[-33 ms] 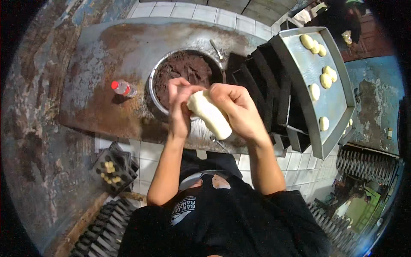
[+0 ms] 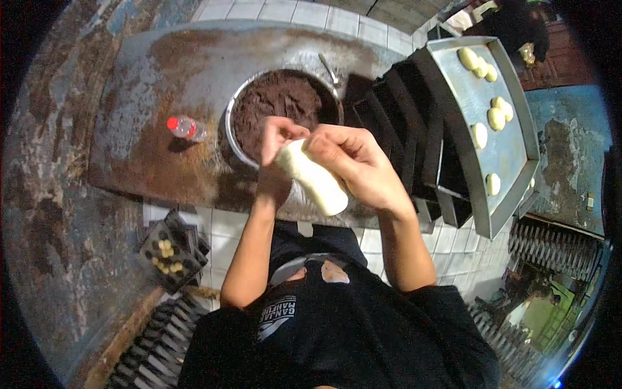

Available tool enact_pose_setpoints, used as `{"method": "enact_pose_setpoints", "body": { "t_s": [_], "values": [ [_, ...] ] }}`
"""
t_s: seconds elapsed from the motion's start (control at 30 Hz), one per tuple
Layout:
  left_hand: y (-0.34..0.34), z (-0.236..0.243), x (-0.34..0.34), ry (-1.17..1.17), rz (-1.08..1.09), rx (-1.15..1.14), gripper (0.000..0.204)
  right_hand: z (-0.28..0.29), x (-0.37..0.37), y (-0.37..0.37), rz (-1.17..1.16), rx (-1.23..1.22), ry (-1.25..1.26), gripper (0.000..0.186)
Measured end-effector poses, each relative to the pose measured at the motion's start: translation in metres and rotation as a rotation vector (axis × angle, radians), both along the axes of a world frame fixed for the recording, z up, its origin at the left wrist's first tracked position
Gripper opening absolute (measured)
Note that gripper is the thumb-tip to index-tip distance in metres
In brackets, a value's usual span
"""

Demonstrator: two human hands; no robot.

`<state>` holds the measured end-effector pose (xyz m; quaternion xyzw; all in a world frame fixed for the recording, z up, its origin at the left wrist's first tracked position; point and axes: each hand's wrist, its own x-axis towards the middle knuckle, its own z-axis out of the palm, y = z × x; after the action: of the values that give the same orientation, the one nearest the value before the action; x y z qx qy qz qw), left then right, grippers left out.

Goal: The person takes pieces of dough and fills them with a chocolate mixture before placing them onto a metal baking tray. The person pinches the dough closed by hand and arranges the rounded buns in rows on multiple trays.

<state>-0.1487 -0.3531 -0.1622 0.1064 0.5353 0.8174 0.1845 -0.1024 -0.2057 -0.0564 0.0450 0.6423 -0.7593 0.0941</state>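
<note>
From here I see the right hand (image 2: 366,170) pinching the pale dough roll (image 2: 317,185) between thumb and fingers, above the near side of the bench (image 2: 146,149). The left hand (image 2: 277,144) blurs at the roll's upper end; I can't tell its grip. Uneven pulling could tear it.

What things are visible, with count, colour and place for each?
Worn table: one, brown-grey, upper middle.
Cylindrical dough piece: one, cream, centre.
Round metal bowl: one, silver, on table.
Crumbly paste: one mass, dark brown, in bowl.
Clear plastic bottle: one, red-capped, left of bowl.
Slim metal utensil: one, silver, near bowl.
Rectangular metal trays: several, grey to black, stacked right.
Rounded dough balls: about eight, cream, top tray.
Cupped tray: at least one, dark, lower left.
Left fingers: several, at dough's upper end.
Right fingers: several, on dough.
</note>
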Motion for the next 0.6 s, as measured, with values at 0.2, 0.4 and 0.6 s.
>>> {"method": "enact_pose_setpoints", "body": {
  "t_s": [0.2, 0.4, 0.6],
  "values": [
    [-0.047, -0.091, 0.045, 0.384, -0.180, -0.332, 0.056, -0.076, 0.001, 0.011, -0.014, 0.850, -0.151, 0.043],
    [-0.089, -0.096, 0.043, 0.264, -0.149, -0.672, 0.050, -0.409, 0.204, 0.030, 0.294, 1.469, -0.317, 0.028],
    [-0.193, -0.164, 0.045, 0.303, 0.305, -1.090, 0.062, -0.323, 0.153, 0.010, 0.254, 1.147, -0.218, 0.032]
  ]
}}
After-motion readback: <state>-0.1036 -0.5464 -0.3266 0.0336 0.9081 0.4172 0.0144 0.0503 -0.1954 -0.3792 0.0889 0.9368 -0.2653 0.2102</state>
